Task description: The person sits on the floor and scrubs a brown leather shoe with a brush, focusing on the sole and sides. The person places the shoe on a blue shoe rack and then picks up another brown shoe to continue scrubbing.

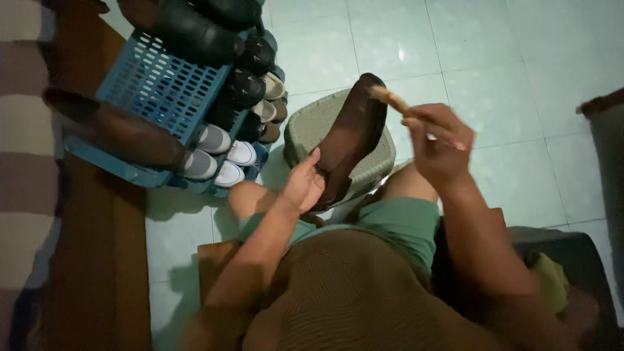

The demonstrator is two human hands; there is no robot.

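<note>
the left hand (304,185) has its grip closed around the heel end of a dark brown shoe (351,136), thumb up along the side, holding the shoe tilted with its toe pointing up and away over a round grey-green stool (305,127). the shoe sits between the person's knees, just above the stool top. the right hand (439,146) has its grip closed on the handle of a light wooden brush (390,99), whose far end touches the toe of the shoe; the hand and brush are blurred, so the bristles cannot be made out. the person wears green shorts (403,224) and a brown knit top (351,292) and sits over a pale tiled floor (507,65). to the left, near the stool, stands a blue plastic shoe rack (156,91), seen from above, with black shoes (250,55) on its upper part, white-toed sneakers (227,156) lower down, and tan shoes (270,107) between them.
</note>
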